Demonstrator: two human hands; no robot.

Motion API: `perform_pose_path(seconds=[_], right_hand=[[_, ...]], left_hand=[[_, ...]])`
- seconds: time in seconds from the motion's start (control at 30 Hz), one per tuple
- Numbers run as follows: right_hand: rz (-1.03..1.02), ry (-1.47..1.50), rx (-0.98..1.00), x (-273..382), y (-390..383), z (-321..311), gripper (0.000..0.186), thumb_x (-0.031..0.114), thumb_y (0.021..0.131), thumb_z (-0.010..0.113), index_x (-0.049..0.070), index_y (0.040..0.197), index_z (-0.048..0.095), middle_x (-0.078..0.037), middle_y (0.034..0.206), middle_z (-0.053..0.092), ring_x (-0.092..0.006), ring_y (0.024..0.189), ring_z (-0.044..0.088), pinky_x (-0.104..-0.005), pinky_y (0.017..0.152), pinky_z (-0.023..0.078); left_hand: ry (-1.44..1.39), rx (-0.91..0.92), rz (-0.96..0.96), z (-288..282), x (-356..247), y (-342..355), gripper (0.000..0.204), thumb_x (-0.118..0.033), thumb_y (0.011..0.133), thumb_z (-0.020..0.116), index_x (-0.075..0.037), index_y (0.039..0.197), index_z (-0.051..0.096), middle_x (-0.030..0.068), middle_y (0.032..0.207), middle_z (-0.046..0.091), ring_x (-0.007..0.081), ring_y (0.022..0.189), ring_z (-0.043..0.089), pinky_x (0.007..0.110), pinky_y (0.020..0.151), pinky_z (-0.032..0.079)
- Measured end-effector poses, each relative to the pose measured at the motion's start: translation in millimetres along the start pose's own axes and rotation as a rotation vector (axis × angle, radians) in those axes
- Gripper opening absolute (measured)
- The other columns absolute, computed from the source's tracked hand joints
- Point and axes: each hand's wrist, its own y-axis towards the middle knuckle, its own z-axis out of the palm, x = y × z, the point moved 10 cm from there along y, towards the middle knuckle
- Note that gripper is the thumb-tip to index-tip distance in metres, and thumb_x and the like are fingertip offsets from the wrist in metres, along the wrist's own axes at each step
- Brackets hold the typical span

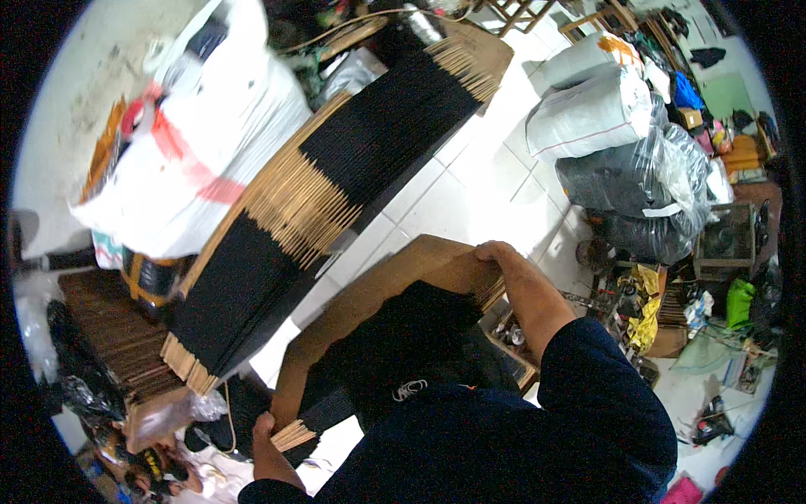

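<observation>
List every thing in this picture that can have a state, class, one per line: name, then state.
Left hand: gripping one end of the cardboard bundle
Right hand: gripping its other end
Cardboard bundle: held up by both ends
Long black-and-brown stack: uncovered, edges exposed
White sack: filled, bulging
Dark bundle: wrapped in plastic
Yellow sheet: crumpled
</observation>
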Motion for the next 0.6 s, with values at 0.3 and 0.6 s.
perform_pose_path(seconds=[0.3, 0.6], right_hand=[[0.201, 0.168, 0.11, -235, -1, -103, 0.058, 0.051, 0.085, 0.075, 0.024, 0.136, 0.068, -0.004, 0.144, 0.064, -0.0331, 0.127, 0.064, -0.0627, 0.102, 0.049], [0.365, 0.276, 0.017, -476, -82, -188, 0.055, 0.041, 0.071, 0.087, 0.023, 0.122, 0.076, -0.003, 0.138, 0.068, -0.0294, 0.123, 0.066, -0.0569, 0.105, 0.05]], left_hand=[[0.23, 0.015, 0.085, -94, -248, -145, 0.049, -0.037, 0.103, 0.039, -0.007, 0.132, 0.065, 0.0231, 0.141, 0.059, 0.0406, 0.132, 0.056, 0.05, 0.109, 0.045], [0.121, -0.021, -0.149, -201, -460, -96, 0.063, -0.044, 0.108, 0.027, -0.004, 0.149, 0.052, 0.0203, 0.16, 0.043, 0.0387, 0.148, 0.041, 0.049, 0.122, 0.033]])
